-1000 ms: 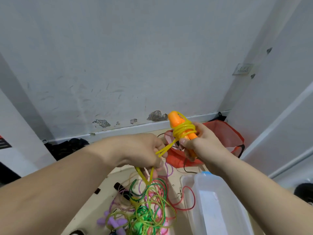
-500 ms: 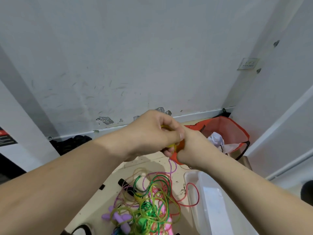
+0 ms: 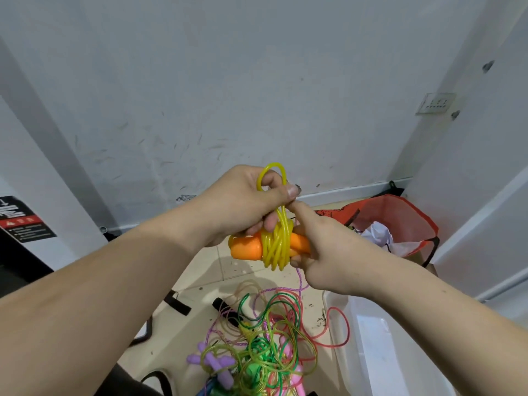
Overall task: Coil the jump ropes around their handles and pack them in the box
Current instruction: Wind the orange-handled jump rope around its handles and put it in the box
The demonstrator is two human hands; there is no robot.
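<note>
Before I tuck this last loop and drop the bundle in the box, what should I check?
1. Yellow rope wound round the orange handles: ok, coils sit mid-handle.
2. Loose end secured: not ok; a loop sticks up, pinched by the left hand.
3. Grip on the handles: ok; the right hand grips their right end.
4. Bundle free of the floor tangle: cannot tell; a purple cord rises close under the right hand.
5. Box open: ok, no lid on it.
</note>
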